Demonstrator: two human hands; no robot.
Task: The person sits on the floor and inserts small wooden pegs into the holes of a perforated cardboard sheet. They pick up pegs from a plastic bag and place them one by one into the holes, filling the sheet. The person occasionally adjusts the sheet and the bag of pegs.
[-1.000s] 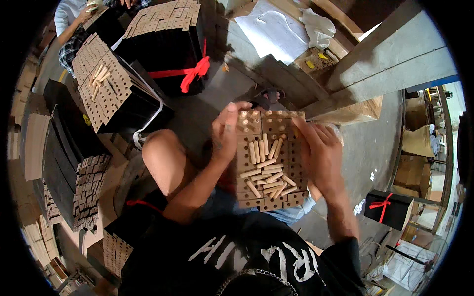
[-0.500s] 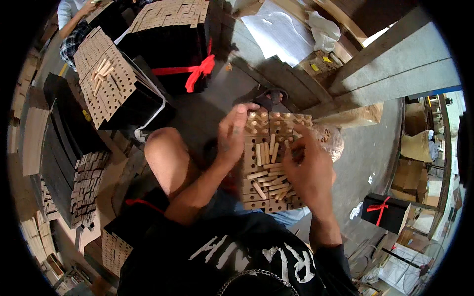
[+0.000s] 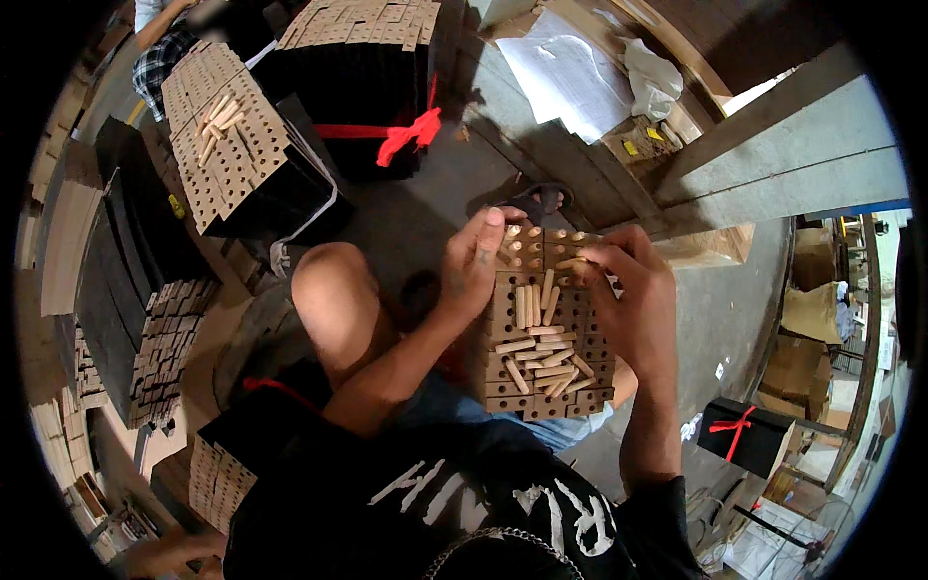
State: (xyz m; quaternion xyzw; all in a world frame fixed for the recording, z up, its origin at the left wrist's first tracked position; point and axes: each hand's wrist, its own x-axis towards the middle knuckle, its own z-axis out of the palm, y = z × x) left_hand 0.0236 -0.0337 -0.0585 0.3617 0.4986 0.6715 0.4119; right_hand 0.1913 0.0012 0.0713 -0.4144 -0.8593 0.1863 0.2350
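A bundle of drilled wooden boards [image 3: 501,319] rests on my lap, its top face covered with rows of round holes. Loose wooden dowels [image 3: 551,360] lie scattered across its middle and near part. Along the far edge, several dowels stand upright in holes. My left hand [image 3: 472,266] grips the far left corner of the bundle, thumb raised above the edge and fingers partly hidden. At the far right, my right hand [image 3: 633,290] pinches a light wooden dowel [image 3: 574,263], tilted just over the holes; some of its fingertips are hidden.
To the left stand more drilled bundles; one carries a dowel pile [image 3: 220,121], another a red tie [image 3: 411,133]. Dark stacked panels [image 3: 135,280] fill the far left. A wooden post [image 3: 764,135] rises at right, near a red-tied black box [image 3: 742,433]. Another person sits at upper left.
My right hand has shifted up and right over the far rows, and the dowel in its fingertips now shows. My left hand keeps its place on the corner. The whole view has tilted slightly.
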